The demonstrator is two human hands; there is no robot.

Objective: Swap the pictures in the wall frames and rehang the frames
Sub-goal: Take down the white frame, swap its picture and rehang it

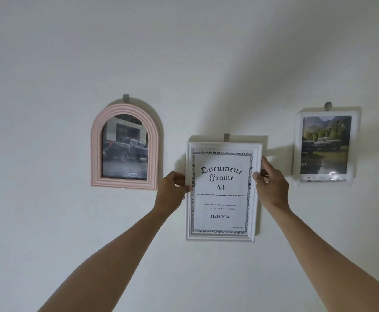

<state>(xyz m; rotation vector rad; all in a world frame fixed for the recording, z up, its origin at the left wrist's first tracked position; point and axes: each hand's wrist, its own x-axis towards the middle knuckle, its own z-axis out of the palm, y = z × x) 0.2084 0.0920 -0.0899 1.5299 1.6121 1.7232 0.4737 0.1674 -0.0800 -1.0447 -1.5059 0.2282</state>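
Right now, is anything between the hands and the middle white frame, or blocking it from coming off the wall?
Nothing visible does. The left hand and right hand already hold the white rectangular document frame by its side edges. The pink arched frame and the clear frame hang well apart.

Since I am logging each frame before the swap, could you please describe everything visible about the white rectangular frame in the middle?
The white document frame is a portrait rectangle with a moulded, glossy border. It holds a white sheet printed "Document Frame A4" inside an ornate dark border. It sits roughly upright against the wall below a grey hook, between the arched pink frame and the clear frame. The left hand grips its left edge, and the right hand grips its right edge.
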